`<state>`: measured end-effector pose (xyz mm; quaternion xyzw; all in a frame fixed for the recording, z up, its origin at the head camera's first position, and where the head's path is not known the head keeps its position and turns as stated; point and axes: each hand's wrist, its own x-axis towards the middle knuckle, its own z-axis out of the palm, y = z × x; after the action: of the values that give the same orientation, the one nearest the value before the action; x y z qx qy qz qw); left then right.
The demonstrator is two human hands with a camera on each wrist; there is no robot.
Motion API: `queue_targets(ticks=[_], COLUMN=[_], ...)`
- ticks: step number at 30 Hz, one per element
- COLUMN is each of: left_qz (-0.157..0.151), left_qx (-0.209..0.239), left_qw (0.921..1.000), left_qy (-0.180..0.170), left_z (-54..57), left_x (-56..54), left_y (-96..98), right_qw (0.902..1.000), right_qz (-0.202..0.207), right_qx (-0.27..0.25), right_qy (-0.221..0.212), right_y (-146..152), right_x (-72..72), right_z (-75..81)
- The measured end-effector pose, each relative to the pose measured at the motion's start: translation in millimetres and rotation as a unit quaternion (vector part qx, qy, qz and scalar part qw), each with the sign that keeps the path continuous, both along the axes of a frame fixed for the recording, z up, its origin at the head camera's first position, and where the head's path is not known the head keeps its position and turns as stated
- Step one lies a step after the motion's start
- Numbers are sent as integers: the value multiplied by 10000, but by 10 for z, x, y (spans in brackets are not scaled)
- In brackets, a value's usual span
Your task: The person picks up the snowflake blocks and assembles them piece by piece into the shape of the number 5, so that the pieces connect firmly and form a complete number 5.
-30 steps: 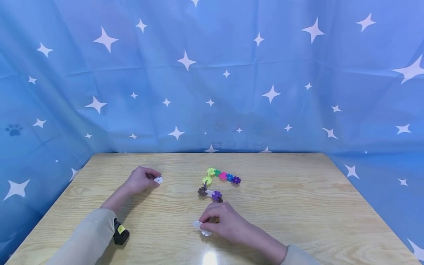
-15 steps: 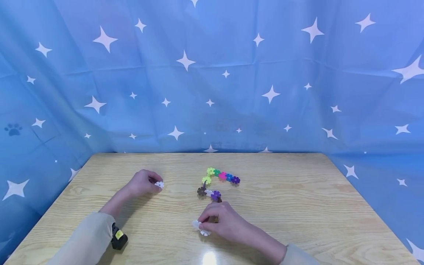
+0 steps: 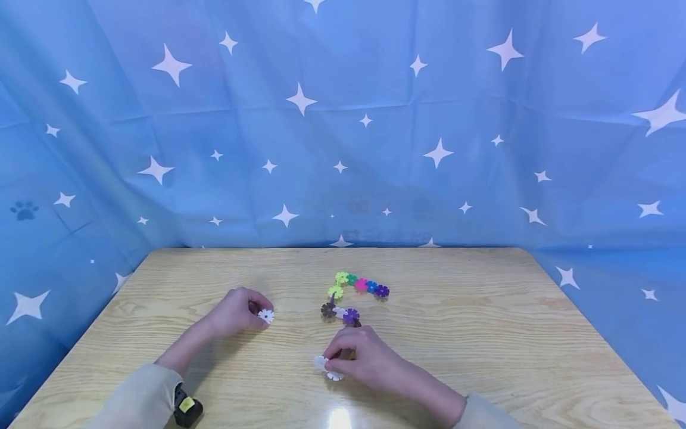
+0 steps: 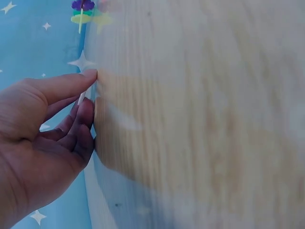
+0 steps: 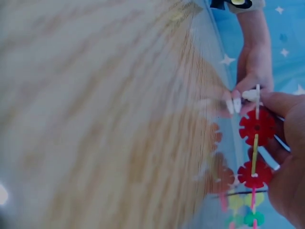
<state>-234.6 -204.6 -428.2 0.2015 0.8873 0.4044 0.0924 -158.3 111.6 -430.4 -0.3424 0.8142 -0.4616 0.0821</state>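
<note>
My left hand [image 3: 236, 311] pinches a white flower-shaped interlocking disc [image 3: 266, 316] between thumb and fingertips, just above the table on the left. In the left wrist view this disc [image 4: 81, 98] appears edge-on. Near the front, my right hand [image 3: 370, 360] pinches the near end of a chain of such discs. White discs [image 3: 334, 376] stick out past its fingertips. The right wrist view shows red discs [image 5: 257, 128] joined by a yellow one [image 5: 254, 153] beside the palm. Beyond the hand, the chain [image 3: 351, 316] bends back through purple, white, brown and yellow-green pieces; the hand hides part of it.
The chain's far stretch ends in a dark purple disc [image 3: 382, 291]. Everything lies on a wood-grain table [image 3: 482, 333] with a glossy surface. A blue star-patterned curtain [image 3: 343, 149] hangs behind it. A black device [image 3: 187, 410] is strapped at the left wrist.
My left hand has moved nearer and slightly right with the white disc, which now faces the head camera more fully. My right hand and the chain have stayed almost still.
</note>
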Motion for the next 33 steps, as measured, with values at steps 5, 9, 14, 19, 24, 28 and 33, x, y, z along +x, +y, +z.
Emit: queue_targets(ticks=[5,9,14,19,24,28,33], left_qz=[-442,-595,-707,-812,-1044,-1229,-1152], left_qx=[61,209,601,1063,1386,1517,1532], left_qw=[9990,9980,9945,9873,9780,9714,9699], left_qy=[38,-97,-488,-856,-1157,-1353,-1502], left_z=[12,-5,-18,8,29,39,35], left_x=[62,125,210,294,365,436,495], left_y=[49,110,211,341,458,541,610], right_qw=[10000,10000,9999,9995,9993,9996,9996], right_qz=[-27,-50,-92,-79,-63,-38,-21], right_qx=[-20,0,14,17,122,88,33], right_qy=[-16,33,142,290,353,281,296], right_y=[2,1,8,9,6,7,-2], right_x=[-10,-5,11,1,-24,-14,-4], right_z=[-1,-6,-13,-15,-30,-42,-48])
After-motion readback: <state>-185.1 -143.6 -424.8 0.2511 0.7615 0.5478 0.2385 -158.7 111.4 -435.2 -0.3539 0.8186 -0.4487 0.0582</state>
